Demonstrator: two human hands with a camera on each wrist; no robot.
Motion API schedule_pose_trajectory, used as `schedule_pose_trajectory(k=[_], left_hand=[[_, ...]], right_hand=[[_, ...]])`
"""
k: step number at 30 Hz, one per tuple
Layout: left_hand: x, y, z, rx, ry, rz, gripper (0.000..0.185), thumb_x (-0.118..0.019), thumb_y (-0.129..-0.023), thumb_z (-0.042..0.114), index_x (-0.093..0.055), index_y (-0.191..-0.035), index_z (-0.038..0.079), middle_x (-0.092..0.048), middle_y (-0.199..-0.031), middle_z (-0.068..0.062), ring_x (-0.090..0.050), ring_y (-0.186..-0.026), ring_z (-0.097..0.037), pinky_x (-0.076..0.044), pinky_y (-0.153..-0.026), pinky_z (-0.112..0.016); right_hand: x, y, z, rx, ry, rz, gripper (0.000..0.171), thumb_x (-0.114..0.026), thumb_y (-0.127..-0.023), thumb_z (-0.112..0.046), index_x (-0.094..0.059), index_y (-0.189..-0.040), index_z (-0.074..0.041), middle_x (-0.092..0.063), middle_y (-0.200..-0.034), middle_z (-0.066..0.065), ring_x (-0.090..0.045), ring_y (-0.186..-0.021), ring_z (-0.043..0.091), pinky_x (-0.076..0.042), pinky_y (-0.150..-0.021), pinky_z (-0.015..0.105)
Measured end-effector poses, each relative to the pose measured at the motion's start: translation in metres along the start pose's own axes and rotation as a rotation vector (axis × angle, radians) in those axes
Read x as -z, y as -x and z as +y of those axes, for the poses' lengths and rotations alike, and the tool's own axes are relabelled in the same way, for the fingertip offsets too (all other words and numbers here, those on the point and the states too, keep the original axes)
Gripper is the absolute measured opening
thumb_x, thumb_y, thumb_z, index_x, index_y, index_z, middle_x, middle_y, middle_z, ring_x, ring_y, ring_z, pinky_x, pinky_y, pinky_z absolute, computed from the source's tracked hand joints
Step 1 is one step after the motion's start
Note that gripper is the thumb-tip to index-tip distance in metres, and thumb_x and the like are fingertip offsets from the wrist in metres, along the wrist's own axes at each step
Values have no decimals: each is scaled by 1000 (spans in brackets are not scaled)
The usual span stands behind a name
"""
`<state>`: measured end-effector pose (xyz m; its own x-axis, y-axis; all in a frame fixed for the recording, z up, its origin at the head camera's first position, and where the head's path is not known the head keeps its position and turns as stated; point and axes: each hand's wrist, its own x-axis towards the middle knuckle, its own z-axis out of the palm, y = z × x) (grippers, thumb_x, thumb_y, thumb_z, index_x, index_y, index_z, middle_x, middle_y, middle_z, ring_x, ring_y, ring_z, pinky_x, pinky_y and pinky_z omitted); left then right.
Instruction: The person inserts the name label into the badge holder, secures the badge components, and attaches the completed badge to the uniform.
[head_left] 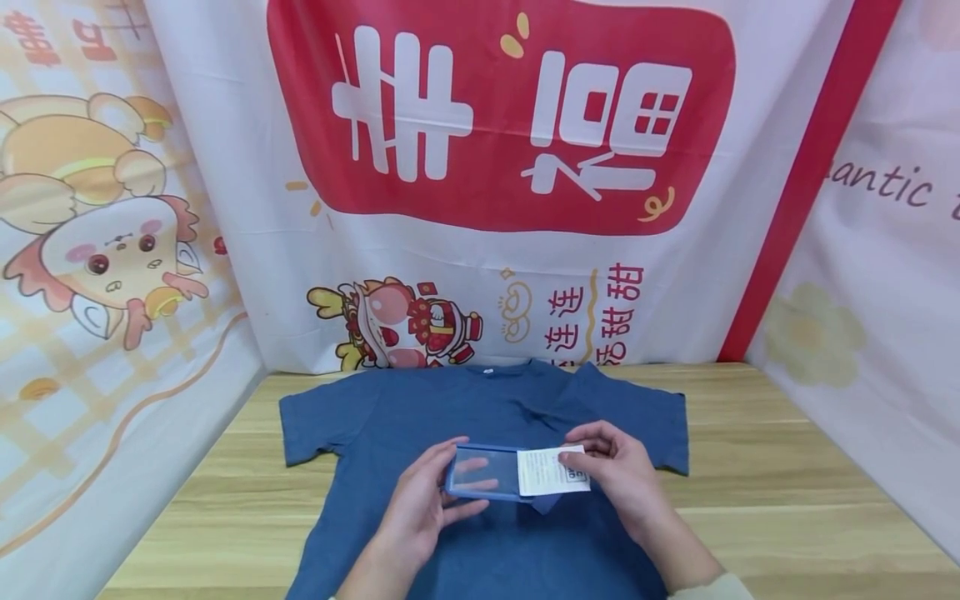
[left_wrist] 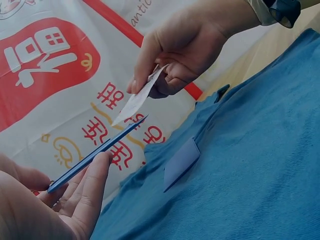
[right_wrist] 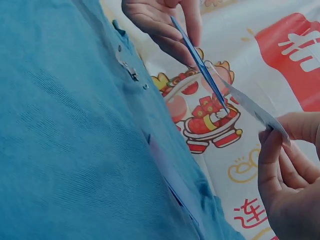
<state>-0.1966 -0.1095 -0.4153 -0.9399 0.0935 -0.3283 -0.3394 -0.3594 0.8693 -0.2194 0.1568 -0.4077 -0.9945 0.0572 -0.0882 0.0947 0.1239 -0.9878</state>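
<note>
My left hand [head_left: 420, 500] holds a clear card holder with a blue frame [head_left: 486, 473] by its left end; fingers show through the clear panel. A white paper card [head_left: 551, 472] with printed text and a dark square mark is pinched between the thumb and fingers of my right hand [head_left: 618, 467]. In the head view the card overlaps the holder's right end. The left wrist view shows the card [left_wrist: 140, 99] tilted, its lower end close to the holder [left_wrist: 97, 155]. A small flat blue piece [left_wrist: 181, 165] lies on the dark blue T-shirt [head_left: 442, 408] below the hands.
The T-shirt is spread on a light wood table [head_left: 225, 475], its collar toward the back. Printed cloth hangs behind [head_left: 225, 167] and along both sides. Small shiny metal bits [right_wrist: 127, 65] lie on the shirt in the right wrist view.
</note>
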Motion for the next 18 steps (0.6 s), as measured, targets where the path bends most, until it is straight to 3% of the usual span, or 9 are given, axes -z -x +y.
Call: schedule_pose_trajectory(k=[18], left_hand=[[-2,3,-3,-11,-11,-30,49,-36,-119,32,-44,-162,9,-75,-137,-16,-80,-109,-31,-68,-92,-48]], right_hand=[[-11,-1,6,-6,49,74,33,-87,-88,-11,-72,-116,-2,-71,-99,5,-63,-89,20,-55,-73,26]])
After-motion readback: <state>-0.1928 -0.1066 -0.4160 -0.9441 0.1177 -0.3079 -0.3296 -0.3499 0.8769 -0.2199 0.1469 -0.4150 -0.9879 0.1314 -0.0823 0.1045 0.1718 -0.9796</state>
